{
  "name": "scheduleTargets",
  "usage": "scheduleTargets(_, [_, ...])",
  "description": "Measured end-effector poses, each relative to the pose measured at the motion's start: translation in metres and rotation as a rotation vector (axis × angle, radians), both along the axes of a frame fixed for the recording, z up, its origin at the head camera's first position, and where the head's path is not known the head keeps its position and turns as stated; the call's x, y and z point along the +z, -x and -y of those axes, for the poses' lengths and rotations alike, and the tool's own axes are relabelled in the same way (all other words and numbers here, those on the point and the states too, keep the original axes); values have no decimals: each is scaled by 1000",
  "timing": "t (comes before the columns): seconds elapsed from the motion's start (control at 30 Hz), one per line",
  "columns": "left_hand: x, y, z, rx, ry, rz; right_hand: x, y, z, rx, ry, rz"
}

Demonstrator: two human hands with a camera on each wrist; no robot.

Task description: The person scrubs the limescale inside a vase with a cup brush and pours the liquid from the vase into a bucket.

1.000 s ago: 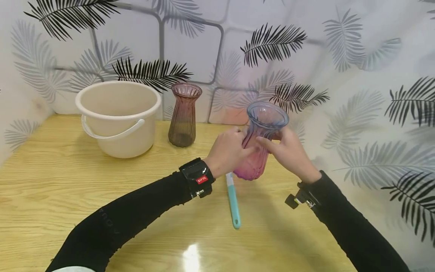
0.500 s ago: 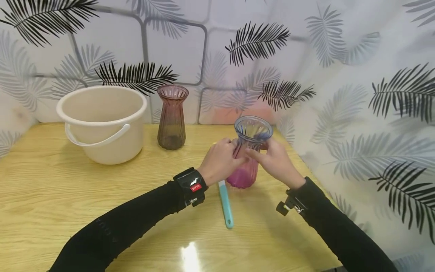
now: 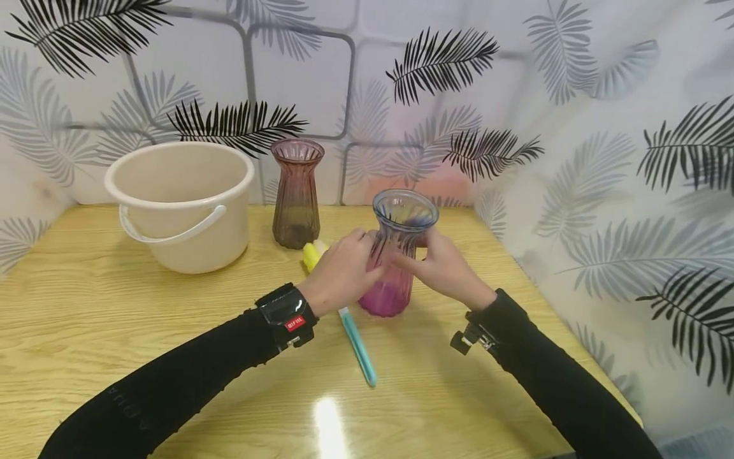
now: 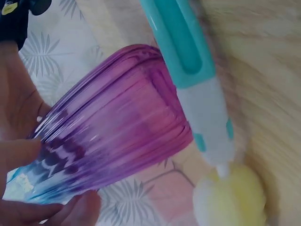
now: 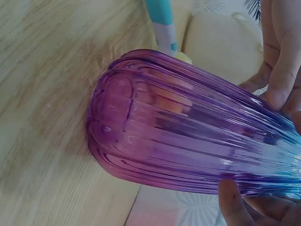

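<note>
A ribbed glass vase (image 3: 387,294), blue at the rim and pink-purple at the base, is between my two hands in the head view. My left hand (image 3: 342,271) grips its neck from the left, while my right hand (image 3: 448,268) holds it from the right with the thumb across the front. In the right wrist view the vase's base (image 5: 110,113) is close to the table; I cannot tell whether it touches. Beside it lies a sponge bottle brush (image 3: 359,350) with a turquoise handle. Its yellow sponge head (image 4: 230,197) shows plainly in the left wrist view.
A cream bucket (image 3: 189,239) with a white handle stands at the back left of the wooden table (image 3: 115,319). To its right is an upright brownish-pink glass vase (image 3: 296,197). Leaf-patterned sheeting (image 3: 401,57) hangs behind and along the right side.
Both hands have brought the blue-and-pink vase lower and nearer to upright, then leftward. The brush's yellow head now shows beyond my left hand. The head view has shifted somewhat.
</note>
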State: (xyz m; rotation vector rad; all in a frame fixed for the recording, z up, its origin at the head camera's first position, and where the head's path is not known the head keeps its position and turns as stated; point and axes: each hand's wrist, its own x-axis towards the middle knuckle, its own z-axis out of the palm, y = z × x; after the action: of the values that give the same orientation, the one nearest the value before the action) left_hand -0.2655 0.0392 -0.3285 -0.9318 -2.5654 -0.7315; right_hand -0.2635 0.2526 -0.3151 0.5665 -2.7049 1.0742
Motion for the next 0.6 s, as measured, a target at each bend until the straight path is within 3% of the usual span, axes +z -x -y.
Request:
scheduleTargets(0.13, [-1,-12,23,19,106,-10,-4,0,13,25,-26,-21])
scheduleTargets(0.23, [-6,-23,38,6,221,-54,-2,1,21,48,-29,-21])
scheduleTargets(0.3, [-11,-28,45,-62,325,-87,-1,2,25,58,-30,-12])
scheduleTargets(0.47, [-29,-34,55,-322,603,-205,0,5,29,80,-25,13])
scheduleTargets(0.53, [-36,-34,54,-363,653,-264,-2,6,30,79,-22,21])
scheduleTargets(0.6, [-42,-34,52,-360,666,-314,-4,5,31,79,-14,29])
